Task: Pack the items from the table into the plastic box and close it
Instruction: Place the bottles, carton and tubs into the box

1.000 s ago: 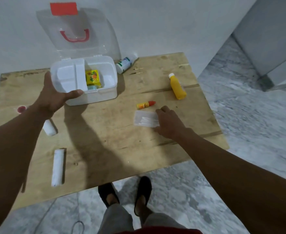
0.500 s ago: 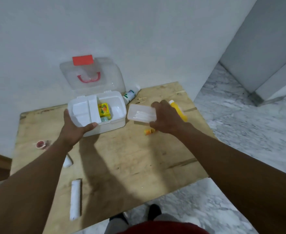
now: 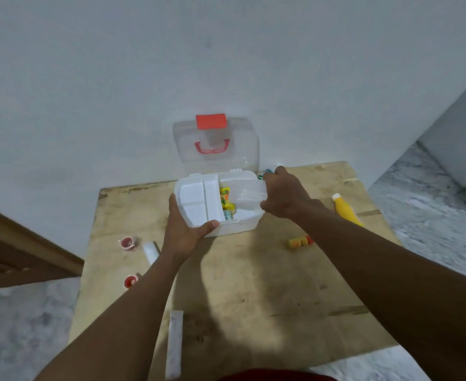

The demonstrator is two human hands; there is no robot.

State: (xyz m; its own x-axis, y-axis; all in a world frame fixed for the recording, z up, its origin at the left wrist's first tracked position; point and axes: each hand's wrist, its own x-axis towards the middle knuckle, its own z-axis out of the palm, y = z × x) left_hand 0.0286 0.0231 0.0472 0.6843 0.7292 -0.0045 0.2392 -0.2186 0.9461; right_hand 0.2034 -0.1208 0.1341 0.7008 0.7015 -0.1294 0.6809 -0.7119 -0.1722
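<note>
The plastic box (image 3: 240, 228) is stood at the far side of the table (image 3: 253, 284), with its clear lid (image 3: 218, 160) raised upright against the wall (image 3: 226, 64). The near-left corner of the box is held by the left grip (image 3: 185, 232): the thumb is laid along the front rim and the fingers are set against the left wall of the box.

A flat clear packet (image 3: 247, 198) is pinched by the right grip (image 3: 284, 196) and is held tilted over the right-hand compartment, just left of that grip. Whether the packet touches the box floor cannot be told. A yellow printed packet (image 3: 226, 200) is lodged inside the box, between the two grips.

To the right of the right grip, a yellow bottle (image 3: 345, 210) is laid on the table. Nearer the person than that grip, a small yellow-and-red bottle (image 3: 299, 241) is laid on its side. Just left of the left wrist, a white roll (image 3: 150, 251) and two red-lidded pots (image 3: 128, 242) are set. A long white packet (image 3: 174, 345) is laid well nearer, at the near table edge.
</note>
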